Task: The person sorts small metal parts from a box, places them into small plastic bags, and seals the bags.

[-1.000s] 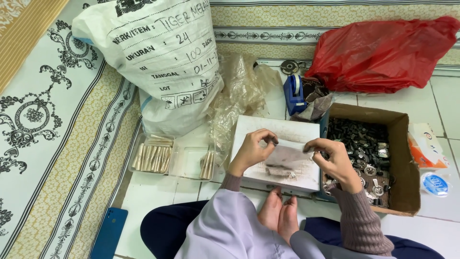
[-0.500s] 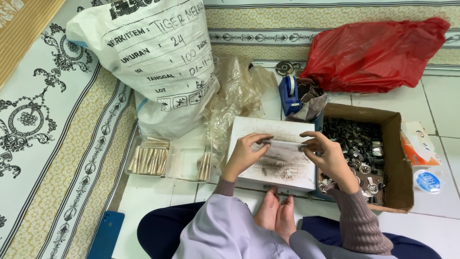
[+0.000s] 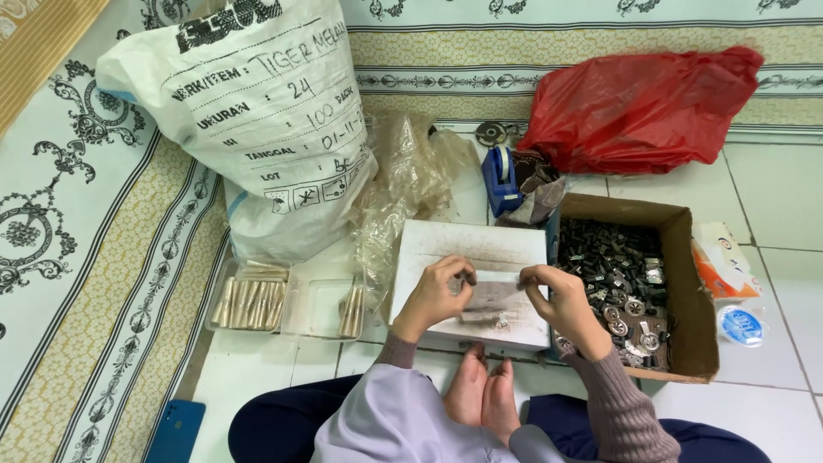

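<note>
My left hand (image 3: pixel 435 296) and my right hand (image 3: pixel 561 304) are close together over a white box lid (image 3: pixel 470 249) that lies on the floor in front of my feet. Each hand pinches an end of a small clear plastic packet (image 3: pixel 495 298) stretched between them. A few small dark metal pieces (image 3: pixel 500 321) lie on the lid under the packet. A brown cardboard box (image 3: pixel 686 274) full of small metal parts (image 3: pixel 621 287) stands right beside my right hand.
A big white sack (image 3: pixel 257 120) stands at the left, crumpled clear plastic (image 3: pixel 411 171) beside it. Clear trays hold tan rolls (image 3: pixel 253 300). A blue tape dispenser (image 3: pixel 500 180), a red plastic bag (image 3: pixel 643 107), small packets (image 3: pixel 724 270) and a blue phone (image 3: pixel 176 429) lie around.
Both hands have drawn a little closer together over the white lid, still holding the small packet. The view has shifted slightly; the things around have stayed put.
</note>
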